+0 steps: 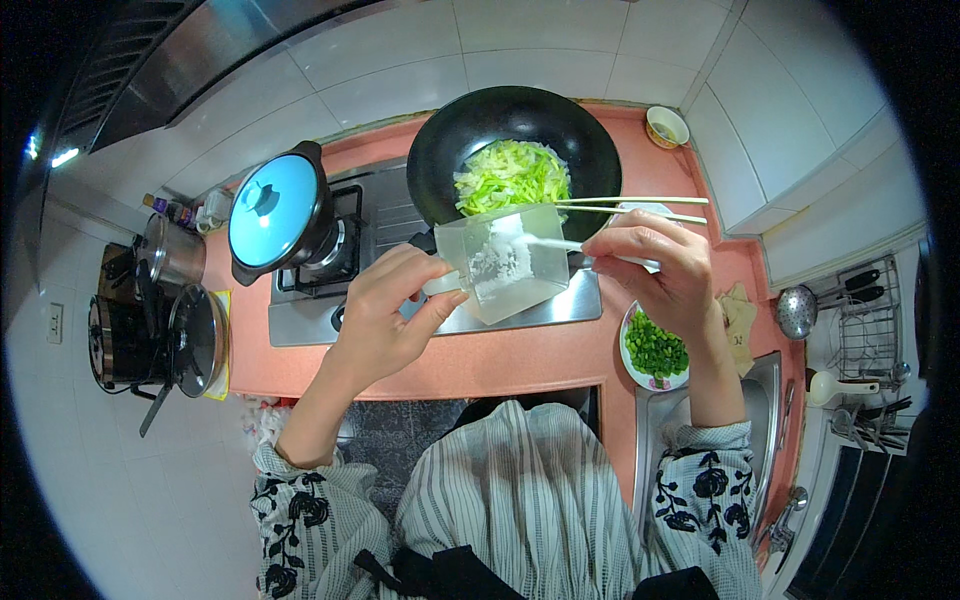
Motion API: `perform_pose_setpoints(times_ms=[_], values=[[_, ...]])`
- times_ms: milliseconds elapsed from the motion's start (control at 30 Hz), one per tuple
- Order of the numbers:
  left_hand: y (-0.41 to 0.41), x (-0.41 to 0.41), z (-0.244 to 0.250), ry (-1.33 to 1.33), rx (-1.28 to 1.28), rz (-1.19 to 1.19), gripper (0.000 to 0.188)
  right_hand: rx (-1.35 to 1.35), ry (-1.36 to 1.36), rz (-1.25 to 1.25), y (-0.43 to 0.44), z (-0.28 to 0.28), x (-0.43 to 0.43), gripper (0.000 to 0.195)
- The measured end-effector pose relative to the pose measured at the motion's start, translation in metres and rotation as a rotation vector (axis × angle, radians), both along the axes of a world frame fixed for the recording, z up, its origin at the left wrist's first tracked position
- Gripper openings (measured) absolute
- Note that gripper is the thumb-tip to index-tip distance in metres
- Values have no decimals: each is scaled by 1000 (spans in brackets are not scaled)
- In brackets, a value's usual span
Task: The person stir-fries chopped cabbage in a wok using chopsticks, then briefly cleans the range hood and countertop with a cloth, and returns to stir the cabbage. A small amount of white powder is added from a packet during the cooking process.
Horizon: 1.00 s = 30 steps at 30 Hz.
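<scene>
My left hand (397, 307) grips the handle of a translucent plastic container (536, 285), tilted in front of the wok. White granules (502, 259) lie inside it. The white spoon (551, 243) in my right hand (652, 262) reaches into the container. Behind it, the black wok (517, 112) holds shredded pale green vegetable (514, 176). A pair of chopsticks (645, 200) extends over the wok's right rim. Below my right hand, a plate (628, 358) of chopped green pieces (654, 346) stands partly hidden by my wrist.
A black pot with a blue lid (271, 210) sits on the left burner of the gas stove (304, 319). Pans (199, 341) stand far left. At right are a small bowl (667, 127), a cloth (737, 326), the sink (766, 390) and a hanging strainer ladle (796, 313).
</scene>
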<state>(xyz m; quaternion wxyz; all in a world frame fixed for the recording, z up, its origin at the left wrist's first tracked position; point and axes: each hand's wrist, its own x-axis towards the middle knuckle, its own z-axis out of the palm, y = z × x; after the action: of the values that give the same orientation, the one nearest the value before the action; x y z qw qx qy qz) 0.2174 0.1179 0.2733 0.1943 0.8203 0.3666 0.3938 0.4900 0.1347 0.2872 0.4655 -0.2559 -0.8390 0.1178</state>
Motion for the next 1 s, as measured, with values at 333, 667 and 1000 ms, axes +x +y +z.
perform_pose_setpoints(times_ms=[333,667,1000], values=[[4,5,-1,-3,13,-18,19,-62,-15,7,5,0,2,11],[5,4,-4,3,-32,5,16,-554,256,-8,17,-22,-2,13],[6,4,-6,5,-157,38,15,-911,470,41,23,-40,-17,18]])
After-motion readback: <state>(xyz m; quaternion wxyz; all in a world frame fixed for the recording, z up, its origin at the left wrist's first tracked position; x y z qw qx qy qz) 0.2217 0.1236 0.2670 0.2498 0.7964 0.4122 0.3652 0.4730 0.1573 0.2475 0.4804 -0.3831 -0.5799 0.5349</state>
